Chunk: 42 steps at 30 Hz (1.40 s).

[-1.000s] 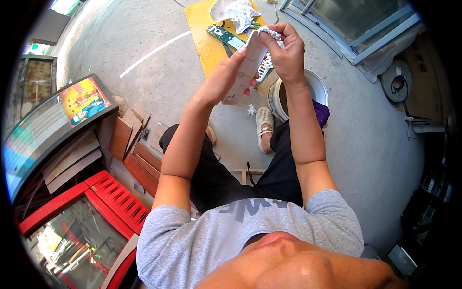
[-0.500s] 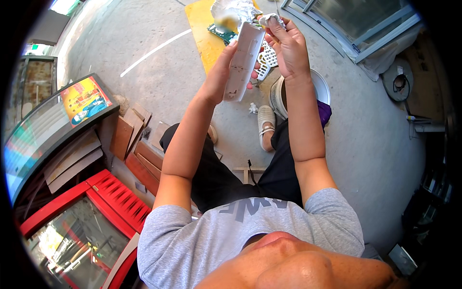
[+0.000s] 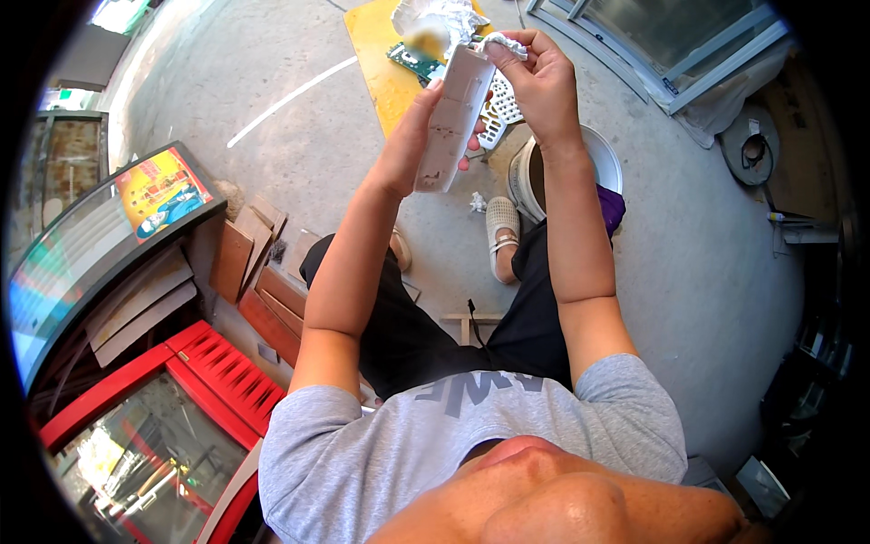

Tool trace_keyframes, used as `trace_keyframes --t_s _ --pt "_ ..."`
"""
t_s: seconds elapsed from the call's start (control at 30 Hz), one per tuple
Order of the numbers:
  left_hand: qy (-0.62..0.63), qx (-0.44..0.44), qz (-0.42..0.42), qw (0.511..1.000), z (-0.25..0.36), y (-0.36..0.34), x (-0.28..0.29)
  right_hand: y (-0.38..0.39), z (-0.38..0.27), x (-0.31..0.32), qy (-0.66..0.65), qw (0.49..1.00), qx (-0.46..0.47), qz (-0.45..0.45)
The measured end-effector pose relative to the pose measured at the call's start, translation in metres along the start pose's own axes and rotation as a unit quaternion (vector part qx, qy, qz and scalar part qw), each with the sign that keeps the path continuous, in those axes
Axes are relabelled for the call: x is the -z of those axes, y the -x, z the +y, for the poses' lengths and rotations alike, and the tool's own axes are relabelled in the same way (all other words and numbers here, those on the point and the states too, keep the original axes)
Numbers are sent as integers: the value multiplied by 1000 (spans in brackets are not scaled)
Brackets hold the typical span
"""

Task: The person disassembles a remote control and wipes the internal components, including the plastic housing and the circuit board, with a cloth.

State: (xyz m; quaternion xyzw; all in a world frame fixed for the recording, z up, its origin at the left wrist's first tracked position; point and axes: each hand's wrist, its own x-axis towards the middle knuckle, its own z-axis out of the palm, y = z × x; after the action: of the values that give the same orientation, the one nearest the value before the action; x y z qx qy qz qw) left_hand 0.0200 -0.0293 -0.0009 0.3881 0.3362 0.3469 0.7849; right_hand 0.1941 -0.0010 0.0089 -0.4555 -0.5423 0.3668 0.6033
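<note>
My left hand (image 3: 412, 136) is closed round a long, shallow white plastic tray (image 3: 450, 127), thumb on its near side and fingertips showing past the far edge. Brownish dirt specks mark the tray's inside. In my right hand (image 3: 544, 86) a crumpled white tissue (image 3: 501, 43) is pinched between thumb and fingers, at the tray's upper end. Beyond the hands, a green circuit board (image 3: 414, 62) and a heap of crumpled white paper (image 3: 458, 16) lie on a yellow board (image 3: 372, 45). A white slotted plastic part (image 3: 501, 113) shows between my hands, partly hidden.
Below my right forearm stands a white bucket (image 3: 603, 159) with a purple cloth (image 3: 611, 210) beside it. A crumpled scrap (image 3: 478, 202) lies near my shoe (image 3: 501, 236). Wood panels (image 3: 231, 258), a red cabinet (image 3: 204, 381) and a glass case (image 3: 109, 236) fill the left; a window frame (image 3: 671, 54) stands far right.
My right hand has brought the tissue a little left and down, onto the tray's upper end. The tray in my left hand has shifted slightly left.
</note>
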Motion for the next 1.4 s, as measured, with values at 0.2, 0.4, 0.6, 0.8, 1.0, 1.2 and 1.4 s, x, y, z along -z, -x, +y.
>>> trace_keyframes --t_s 0.2,0.4,0.6,0.8,1.0,1.2,1.4 --pt "130 24 -137 982 -3 -4 11 5 -7 -10 133 986 97 34" --pt "233 2 -169 958 -4 -9 21 0 -6 2 -53 998 38 23" --pt "67 -9 -15 998 1 -1 17 8 -23 2 367 901 227 -42" --pt "117 -17 2 993 2 -6 25 8 -29 13 187 976 41 -103" --pt "97 -13 30 995 1 -5 20 12 -22 -6 339 919 184 -85" --pt "139 -51 -12 989 0 -9 35 8 -28 13 111 982 13 -154" --pt "-372 -210 -12 904 13 11 25 -6 -9 29 11 998 63 -18"
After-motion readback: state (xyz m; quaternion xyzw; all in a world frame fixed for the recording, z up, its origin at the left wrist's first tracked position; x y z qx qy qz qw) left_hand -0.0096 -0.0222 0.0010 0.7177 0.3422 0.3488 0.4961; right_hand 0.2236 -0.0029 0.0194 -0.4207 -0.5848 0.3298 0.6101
